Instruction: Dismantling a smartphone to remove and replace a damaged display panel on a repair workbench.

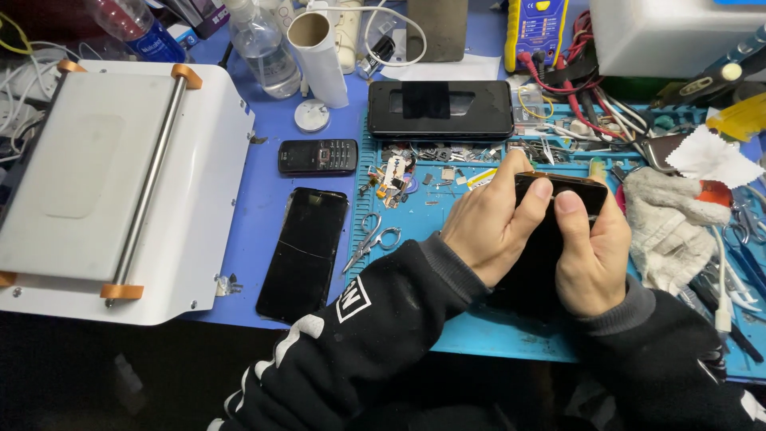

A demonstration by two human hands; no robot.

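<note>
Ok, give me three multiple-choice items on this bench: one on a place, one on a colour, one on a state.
1. Where do the small scissors lie?
A. on the white machine
B. on the mat's left edge, beside the flat black phone
C. in a hand

2. What colour is the work mat?
A. red
B. blue
C. grey

3. How is the dark phone held?
A. by both hands
B. by one hand
C. lying free

Answers: 1 B, they rest right of that phone. 2 B, its bare part is blue. 3 A, left hand and right hand both grip it.
</note>
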